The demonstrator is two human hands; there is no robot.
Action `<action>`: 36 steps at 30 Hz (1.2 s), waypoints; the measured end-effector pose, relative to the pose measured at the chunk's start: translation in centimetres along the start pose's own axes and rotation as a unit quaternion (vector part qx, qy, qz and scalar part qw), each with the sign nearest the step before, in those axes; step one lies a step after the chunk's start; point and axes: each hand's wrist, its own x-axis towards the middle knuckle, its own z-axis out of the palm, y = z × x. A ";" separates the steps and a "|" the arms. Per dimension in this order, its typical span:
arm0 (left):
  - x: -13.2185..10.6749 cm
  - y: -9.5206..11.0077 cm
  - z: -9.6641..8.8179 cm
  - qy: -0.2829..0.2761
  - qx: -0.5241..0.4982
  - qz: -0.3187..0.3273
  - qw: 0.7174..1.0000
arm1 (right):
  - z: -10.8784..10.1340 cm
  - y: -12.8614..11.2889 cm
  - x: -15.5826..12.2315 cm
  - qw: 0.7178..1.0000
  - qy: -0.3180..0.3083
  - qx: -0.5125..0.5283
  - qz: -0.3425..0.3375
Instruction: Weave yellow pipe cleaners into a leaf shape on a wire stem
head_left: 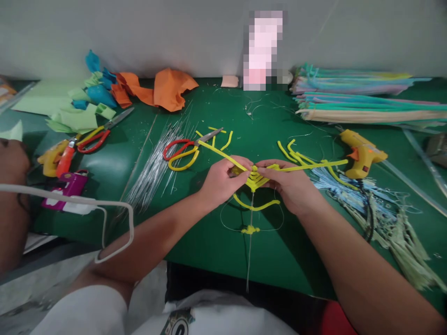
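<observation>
A yellow pipe-cleaner piece (254,182) with stacked V-shaped rows hangs on a thin wire stem in front of me. My left hand (226,179) pinches its left side, where a long yellow strand runs out toward the upper left. My right hand (291,184) grips the right side, with another strand pointing right past the fingers. Some fingertips are hidden behind the piece. Below it lie a curved yellow strand (258,208) and a small yellow cluster (250,230) on the wire. Scissors (188,150) with red and yellow handles rest open beyond my left hand.
Thin wires (157,167) are spread left of centre. Yellow offcuts (291,151), a yellow glue gun (361,151) and tassel-like blue and green strands (380,214) lie right. Pipe-cleaner bundles (366,104) and orange paper (172,88) are at the back. Another person's arm (12,204) is at far left.
</observation>
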 end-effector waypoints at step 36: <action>0.3 0.7 -0.5 -0.009 0.027 -0.124 0.992 | 0.3 0.8 -0.5 0.996 -0.050 -0.039 -0.059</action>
